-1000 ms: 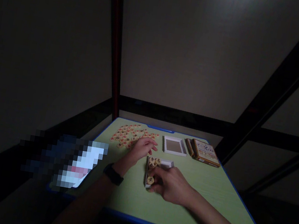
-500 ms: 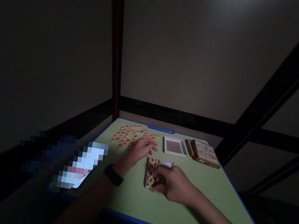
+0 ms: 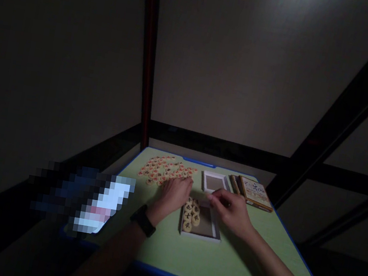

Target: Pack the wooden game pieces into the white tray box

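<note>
Left hand (image 3: pixel 174 196) by scattered round pieces (image 3: pixel 160 171), grip unclear. Right hand (image 3: pixel 232 210) over open box (image 3: pixel 205 222) part-filled with black-marked pieces (image 3: pixel 187 216), can't tell its grip.

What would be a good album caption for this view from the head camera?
Right hand above a white tray partly filled with round character pieces, left hand beside the loose pile.

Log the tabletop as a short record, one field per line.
left hand: beside scattered xiangqi pieces; grip hidden
right hand: by far right corner of near white box; grip unclear
pieces in near white box: along its left side, black characters up
far white box: open, beyond the near one
printed game boxes: far right on green table
</note>
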Demonstrator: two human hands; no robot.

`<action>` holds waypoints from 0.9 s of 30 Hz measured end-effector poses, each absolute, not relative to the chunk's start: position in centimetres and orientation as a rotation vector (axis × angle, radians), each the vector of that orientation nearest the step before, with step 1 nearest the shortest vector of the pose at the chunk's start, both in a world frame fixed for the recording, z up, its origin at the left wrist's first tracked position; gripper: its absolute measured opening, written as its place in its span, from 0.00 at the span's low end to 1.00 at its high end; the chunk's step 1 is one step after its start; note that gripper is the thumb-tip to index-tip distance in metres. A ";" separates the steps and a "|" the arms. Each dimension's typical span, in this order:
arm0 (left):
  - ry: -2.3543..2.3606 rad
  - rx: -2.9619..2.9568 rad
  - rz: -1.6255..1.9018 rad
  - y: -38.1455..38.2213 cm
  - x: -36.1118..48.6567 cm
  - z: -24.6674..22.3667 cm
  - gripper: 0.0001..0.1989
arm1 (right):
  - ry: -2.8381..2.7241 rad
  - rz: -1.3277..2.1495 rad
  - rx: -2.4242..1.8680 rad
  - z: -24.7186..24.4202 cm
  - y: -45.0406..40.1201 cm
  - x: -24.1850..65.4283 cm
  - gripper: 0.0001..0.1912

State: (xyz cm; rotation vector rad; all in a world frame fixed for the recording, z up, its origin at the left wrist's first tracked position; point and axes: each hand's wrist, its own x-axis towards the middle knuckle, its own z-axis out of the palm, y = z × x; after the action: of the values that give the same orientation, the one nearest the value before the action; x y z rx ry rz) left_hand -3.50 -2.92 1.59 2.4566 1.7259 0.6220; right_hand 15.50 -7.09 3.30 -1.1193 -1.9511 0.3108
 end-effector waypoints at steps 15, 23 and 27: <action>1.829 2.553 0.512 -3.0 -3.3 1.4 0.15 | -2.551 0.133 -1.310 6.0 7.3 9.7 0.11; 1.740 2.496 0.487 -4.0 -2.9 1.8 0.21 | -2.889 0.279 -1.088 4.6 11.5 3.4 0.18; 1.728 2.479 0.418 -4.3 -2.8 2.2 0.21 | -3.030 0.279 -1.012 4.3 11.8 2.0 0.19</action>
State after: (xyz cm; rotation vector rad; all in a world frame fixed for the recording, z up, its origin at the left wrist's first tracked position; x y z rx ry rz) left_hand -2.79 -4.29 2.21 2.4788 1.7278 0.4184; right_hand 1.96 11.79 4.35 -1.0123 -3.0298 0.2788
